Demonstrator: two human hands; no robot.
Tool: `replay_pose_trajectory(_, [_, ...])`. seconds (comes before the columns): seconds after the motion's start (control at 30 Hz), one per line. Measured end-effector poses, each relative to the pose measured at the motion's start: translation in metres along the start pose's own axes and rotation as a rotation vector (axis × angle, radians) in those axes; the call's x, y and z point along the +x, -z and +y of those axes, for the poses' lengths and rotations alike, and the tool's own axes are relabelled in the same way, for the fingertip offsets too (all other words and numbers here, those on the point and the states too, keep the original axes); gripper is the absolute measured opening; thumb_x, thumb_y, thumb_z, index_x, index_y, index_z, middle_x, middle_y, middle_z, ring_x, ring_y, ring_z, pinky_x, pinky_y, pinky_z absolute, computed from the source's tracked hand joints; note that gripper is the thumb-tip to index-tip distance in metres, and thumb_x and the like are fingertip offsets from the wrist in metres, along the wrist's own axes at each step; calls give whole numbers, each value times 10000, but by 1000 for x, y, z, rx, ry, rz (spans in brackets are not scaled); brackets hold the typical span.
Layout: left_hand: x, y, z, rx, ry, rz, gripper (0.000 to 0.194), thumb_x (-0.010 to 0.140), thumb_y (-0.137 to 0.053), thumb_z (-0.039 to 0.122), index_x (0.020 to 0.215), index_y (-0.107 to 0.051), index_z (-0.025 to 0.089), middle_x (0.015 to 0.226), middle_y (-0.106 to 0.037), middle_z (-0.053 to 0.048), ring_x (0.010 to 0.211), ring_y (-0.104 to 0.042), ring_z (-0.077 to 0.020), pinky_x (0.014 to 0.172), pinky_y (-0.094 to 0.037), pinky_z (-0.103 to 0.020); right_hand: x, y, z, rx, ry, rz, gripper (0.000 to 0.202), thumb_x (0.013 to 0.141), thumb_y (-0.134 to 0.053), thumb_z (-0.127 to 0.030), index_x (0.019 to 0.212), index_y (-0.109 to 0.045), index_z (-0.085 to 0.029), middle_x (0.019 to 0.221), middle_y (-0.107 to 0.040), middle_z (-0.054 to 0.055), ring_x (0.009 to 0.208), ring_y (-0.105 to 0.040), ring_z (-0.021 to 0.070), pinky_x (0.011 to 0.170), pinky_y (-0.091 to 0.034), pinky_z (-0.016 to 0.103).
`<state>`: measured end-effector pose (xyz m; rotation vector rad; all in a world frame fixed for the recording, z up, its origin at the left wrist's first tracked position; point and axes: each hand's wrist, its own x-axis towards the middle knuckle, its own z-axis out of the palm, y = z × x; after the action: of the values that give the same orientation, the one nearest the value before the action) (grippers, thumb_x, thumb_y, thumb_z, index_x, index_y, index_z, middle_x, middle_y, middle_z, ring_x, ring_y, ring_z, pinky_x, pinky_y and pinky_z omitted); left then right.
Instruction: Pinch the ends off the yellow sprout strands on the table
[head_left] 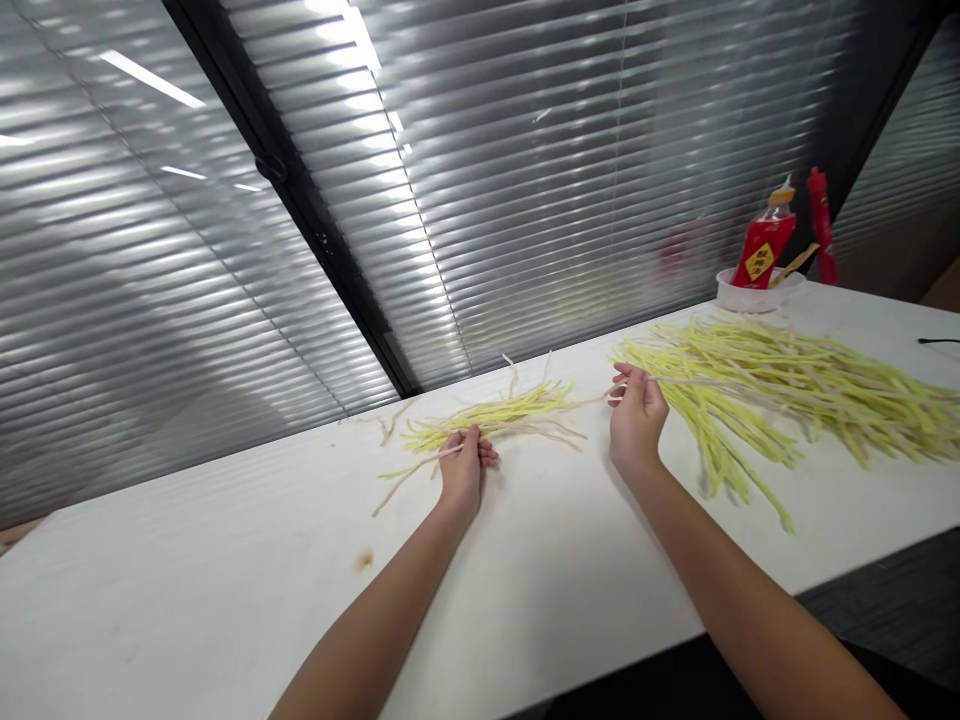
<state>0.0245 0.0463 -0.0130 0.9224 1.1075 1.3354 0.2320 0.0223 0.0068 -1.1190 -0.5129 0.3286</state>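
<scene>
My left hand (463, 462) is closed in a pinch on a pale strand that looks like a pipe cleaner; its end sticks out to the left, toward a few loose strands on the table. Just behind this hand lies a small bundle of yellow and beige pipe cleaners (517, 408). My right hand (637, 412), farther right, pinches a long beige pipe cleaner (694, 381) that runs out on both sides of the fingers. Beside it, a large spread of yellow and beige pipe cleaners (817, 375) covers the right part of the table.
The white table (225, 580) stands against a glass partition with grey blinds (525, 180). At the back right, a red-labelled bottle (766, 240) stands in a clear plastic tub (739, 298), with a slim red bottle (823, 225) behind. A thin black item (937, 341) lies at the right edge.
</scene>
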Motion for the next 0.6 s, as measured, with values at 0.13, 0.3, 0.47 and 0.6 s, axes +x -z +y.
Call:
replay_pose_trajectory(0.13, [1,1,3,55,51,-45,418,739,-601,549,706,-505,143,509,-577,-10,410,-562,-120,375,-419,-197,2,0,1,67,-78,-143,350,799,-535,-492,847,-658,-167,813,-599,31,572,-476,87,559,-390,236])
replay_pose_trajectory(0.3, [1,3,8,-41,118,-56,319,786,-621,433,773,-572,118,598,-628,-32,546,-645,-120,494,-505,-170,-15,-7,-6,128,-162,-392,363,713,-680,-415,984,-637,-178,519,-526,-47,569,-533,124,578,-416,249])
replay_pose_trajectory(0.47, [-11,-4,10,-141,271,-247,233,861,-552,325,811,-602,102,891,-693,-125,852,-680,-165,659,-540,-178,-23,-10,-11,104,-218,-510,370,681,-714,-409,946,-604,-175,531,-598,-29,530,-545,121,555,-428,250])
replay_pose_trajectory(0.6, [-17,-7,12,-145,467,-435,417,911,-388,450,860,-598,93,892,-696,-170,838,-686,-206,689,-546,-247,-24,-10,-12,91,-281,-528,378,666,-714,-453,889,-613,-164,574,-648,11,525,-576,137,578,-467,282])
